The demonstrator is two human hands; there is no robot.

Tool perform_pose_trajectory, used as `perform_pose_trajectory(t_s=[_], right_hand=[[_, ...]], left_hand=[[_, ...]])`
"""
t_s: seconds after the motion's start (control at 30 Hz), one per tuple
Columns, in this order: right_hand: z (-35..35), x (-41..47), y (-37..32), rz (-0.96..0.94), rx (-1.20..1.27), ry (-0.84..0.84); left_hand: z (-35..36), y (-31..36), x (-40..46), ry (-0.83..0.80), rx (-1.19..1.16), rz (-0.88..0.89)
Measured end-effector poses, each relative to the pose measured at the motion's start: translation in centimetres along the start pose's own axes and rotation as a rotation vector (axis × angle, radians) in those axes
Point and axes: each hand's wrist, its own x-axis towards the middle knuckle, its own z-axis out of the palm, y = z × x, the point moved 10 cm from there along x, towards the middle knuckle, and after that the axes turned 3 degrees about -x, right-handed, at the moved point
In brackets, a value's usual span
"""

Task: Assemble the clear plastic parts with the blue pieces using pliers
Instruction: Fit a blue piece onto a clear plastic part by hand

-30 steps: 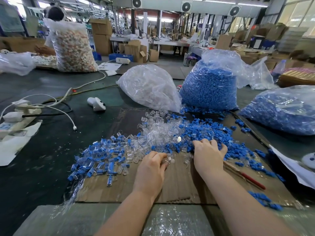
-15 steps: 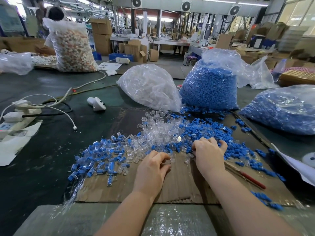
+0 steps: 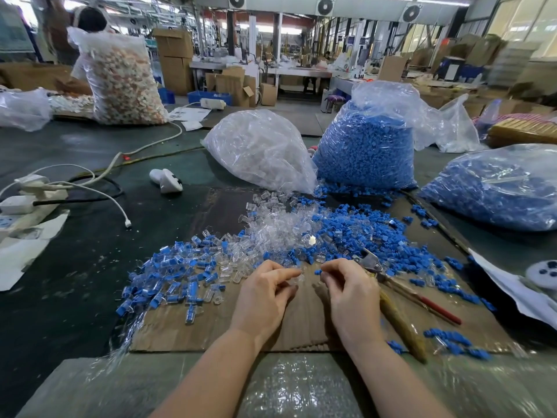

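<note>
Holding one part each, both hands now sit lifted off the heap at lower centre of the frame, where half a second ago they were pressed into it picking. Left hand: fingertips pinch a clear plastic part. Right hand: fingertips pinch a blue piece, just apart from the clear one, facing it. Judgement: picking done, mating of the pair comes next. Pliers: lying untouched on the cardboard sheet, just right of the right hand, red handle toward lower right. Finished pieces: spread at centre left. Loose stock heap: beyond the hands. Supply bags, clear and blue: upper centre.
</note>
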Motion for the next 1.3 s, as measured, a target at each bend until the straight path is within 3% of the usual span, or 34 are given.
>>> perform_pose_trajectory(t_s=[0.83,1.3], right_hand=[[0.5,-1.5,-1.3,-0.133,0.009,-0.026],[1.0,-2.0,-3.0,-0.249,-0.028,-0.077]], left_hand=[[-0.6,-1.3,0.0,0.024,-0.081,-0.095],[0.3,-2.4,-0.5,-0.036,-0.312,-0.263]])
